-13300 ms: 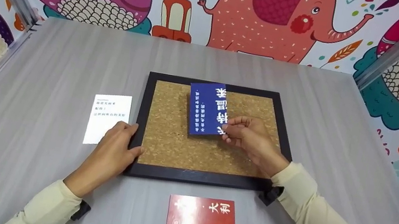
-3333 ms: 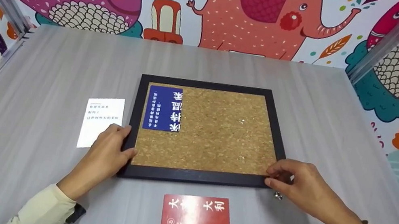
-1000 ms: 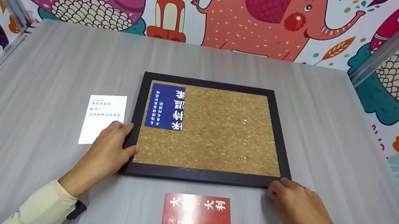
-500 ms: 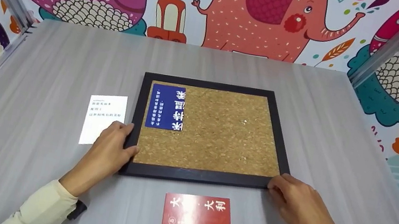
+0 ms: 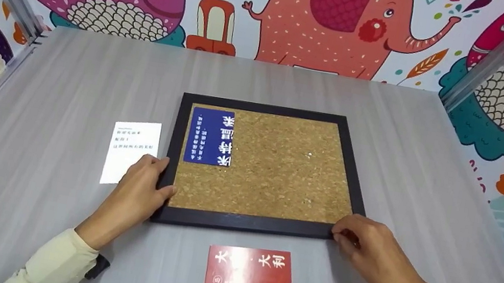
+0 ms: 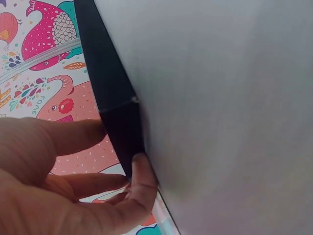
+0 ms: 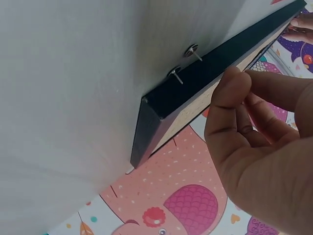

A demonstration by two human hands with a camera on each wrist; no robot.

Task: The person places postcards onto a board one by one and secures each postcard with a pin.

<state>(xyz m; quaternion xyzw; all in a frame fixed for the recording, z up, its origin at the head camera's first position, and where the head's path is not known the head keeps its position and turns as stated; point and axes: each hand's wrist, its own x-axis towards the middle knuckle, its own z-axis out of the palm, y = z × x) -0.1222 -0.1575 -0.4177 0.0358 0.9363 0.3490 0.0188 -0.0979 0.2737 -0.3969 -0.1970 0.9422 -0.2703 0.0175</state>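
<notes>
1. The corkboard (image 5: pixel 272 176), framed in black, lay flat on the surface (image 5: pixel 82 75).
2. The left hand (image 5: pixel 135 188) gripped the frame's left side, thumb over the top and fingers along the outer side.
3. The right hand (image 5: pixel 376 246) was at the near right corner, thumb and index fingertips brought together; whether they pinched anything could not be told.
4. Two thumbtacks (image 7: pixel 191 50) sat points up on the surface, just beside the near edge of the frame.
5. The blue card (image 5: pixel 208 136) lay in the cork's far left corner.
6. The white card (image 5: pixel 131 141) lay left of the frame, the red card (image 5: pixel 253 282) in front.
</notes>
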